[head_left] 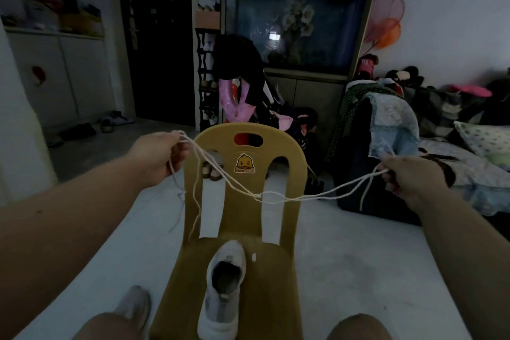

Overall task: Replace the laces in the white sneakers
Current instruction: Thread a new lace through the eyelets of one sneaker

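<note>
Both hands, left hand [162, 154] & right hand [408, 176], pinch the laces [256, 196] strung betw. them; knotted midway, strands could tangle tighter if pulled apart.

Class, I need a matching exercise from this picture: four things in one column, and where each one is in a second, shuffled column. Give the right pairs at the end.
Things:
1. white lace
2. white sneaker with the open mouth
3. second sneaker
4. duck sticker

Places:
A. on the floor, left of the chair
B. on the backrest of the yellow chair
C. strung in the air between the left hand and the right hand
D. lying on the chair seat

Pairs: 1-C, 2-D, 3-A, 4-B
</note>
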Motion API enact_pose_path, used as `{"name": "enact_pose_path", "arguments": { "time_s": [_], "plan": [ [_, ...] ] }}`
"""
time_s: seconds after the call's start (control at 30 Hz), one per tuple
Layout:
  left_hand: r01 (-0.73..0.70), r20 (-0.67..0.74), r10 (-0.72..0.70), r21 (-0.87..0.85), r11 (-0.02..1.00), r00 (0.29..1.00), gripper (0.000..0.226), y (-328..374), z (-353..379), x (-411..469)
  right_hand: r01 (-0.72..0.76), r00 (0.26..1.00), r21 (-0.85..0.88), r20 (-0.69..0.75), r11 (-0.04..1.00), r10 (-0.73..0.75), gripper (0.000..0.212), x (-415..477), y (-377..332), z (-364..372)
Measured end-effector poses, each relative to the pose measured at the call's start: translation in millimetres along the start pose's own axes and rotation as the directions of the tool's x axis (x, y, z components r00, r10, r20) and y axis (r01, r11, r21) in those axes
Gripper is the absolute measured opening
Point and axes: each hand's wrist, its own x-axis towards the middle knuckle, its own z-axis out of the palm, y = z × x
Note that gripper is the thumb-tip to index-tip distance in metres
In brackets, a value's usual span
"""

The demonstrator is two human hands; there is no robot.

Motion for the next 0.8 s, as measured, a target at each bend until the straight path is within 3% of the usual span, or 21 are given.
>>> {"name": "enact_pose_path", "arguments": {
  "time_s": [0.1, 0.13, 0.2, 0.27, 0.33, 0.4, 0.43, 0.5, 0.57, 0.63, 0.7, 0.8],
  "plan": [
    [-0.044, 0.11, 0.041, 0.021, 0.999, 0.993, 0.026, 8, 19, -12, 0.094, 0.994, -0.266, 0.081, 0.96, -0.074, 0.026, -14, 4, 19],
    [-0.054, 0.148, 0.049, 0.025, 0.998, 0.988, 0.026, 11, 25, -16, 0.163, 0.986, -0.422, 0.099, 0.892, -0.134, 0.023, -21, 4, 28],
    [-0.065, 0.23, 0.059, 0.021, 0.998, 0.971, 0.026, 17, 41, -26, 0.311, 0.949, -0.6, 0.155, 0.737, -0.274, 0.041, -41, -1, 51],
    [-0.08, 0.297, 0.07, 0.022, 0.997, 0.952, 0.027, 24, 57, -36, 0.466, 0.879, -0.51, 0.363, 0.723, -0.31, 0.049, -70, -9, 77],
    [-0.09, 0.339, 0.084, 0.003, 0.996, 0.937, 0.026, 30, 73, -43, 0.492, 0.77, -0.409, 0.617, 0.768, -0.165, 0.052, -94, -9, 105],
    [-0.085, 0.37, 0.091, -0.032, 0.996, 0.925, 0.027, 37, 86, -48, 0.454, 0.684, -0.407, 0.729, 0.793, -0.018, 0.057, -108, 5, 133],
    [-0.088, 0.381, 0.099, -0.048, 0.995, 0.919, 0.027, 40, 91, -48, 0.455, 0.678, -0.415, 0.735, 0.788, -0.004, 0.058, -111, 14, 143],
    [-0.104, 0.396, 0.128, -0.082, 0.991, 0.909, 0.027, 46, 95, -49, 0.423, 0.713, -0.389, 0.7, 0.818, -0.036, 0.033, -116, 26, 152],
    [-0.133, 0.368, 0.168, -0.121, 0.984, 0.914, 0.027, 49, 92, -46, 0.229, 0.774, -0.268, 0.633, 0.936, -0.008, 0.014, -115, 29, 147],
    [-0.152, 0.311, 0.185, -0.126, 0.98, 0.932, 0.025, 49, 82, -44, 0.104, 0.807, -0.165, 0.591, 0.981, 0.014, 0.013, -109, 28, 135],
    [-0.159, 0.253, 0.169, -0.058, 0.986, 0.953, 0.021, 41, 69, -39, 0.106, 0.838, -0.137, 0.546, 0.985, -0.014, 0.015, -102, 22, 120],
    [-0.109, 0.232, 0.057, 0.217, 0.97, 0.971, 0.025, 22, 49, -30, 0.158, 0.859, -0.112, 0.506, 0.981, -0.08, 0.015, -95, 8, 104]
  ]
}}
